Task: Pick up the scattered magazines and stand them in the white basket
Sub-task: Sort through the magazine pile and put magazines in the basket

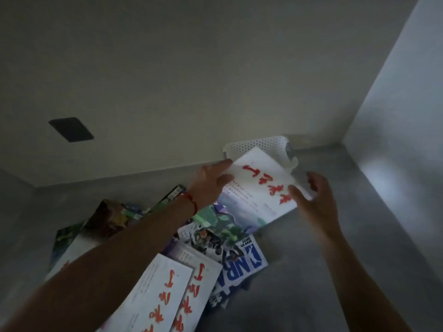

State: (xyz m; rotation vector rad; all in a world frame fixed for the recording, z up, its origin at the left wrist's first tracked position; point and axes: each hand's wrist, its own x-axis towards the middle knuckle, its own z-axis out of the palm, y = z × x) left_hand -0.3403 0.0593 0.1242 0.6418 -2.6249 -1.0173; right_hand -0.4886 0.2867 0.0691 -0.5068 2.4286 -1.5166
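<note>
Magazine with red characters (261, 185), held over the grey floor (311, 259) just before the white perforated basket (261, 143): left hand (211, 178) grips its far-left edge, right hand (311, 195) pinches its right edge. Other magazines (167, 279) lie scattered below.

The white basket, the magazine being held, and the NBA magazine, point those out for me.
white basket (257, 143): head view, on its perforated back wall.
held magazine (261, 188): head view, on the white cover with red writing.
NBA magazine (249, 261): head view, on its blue lettering.
</note>
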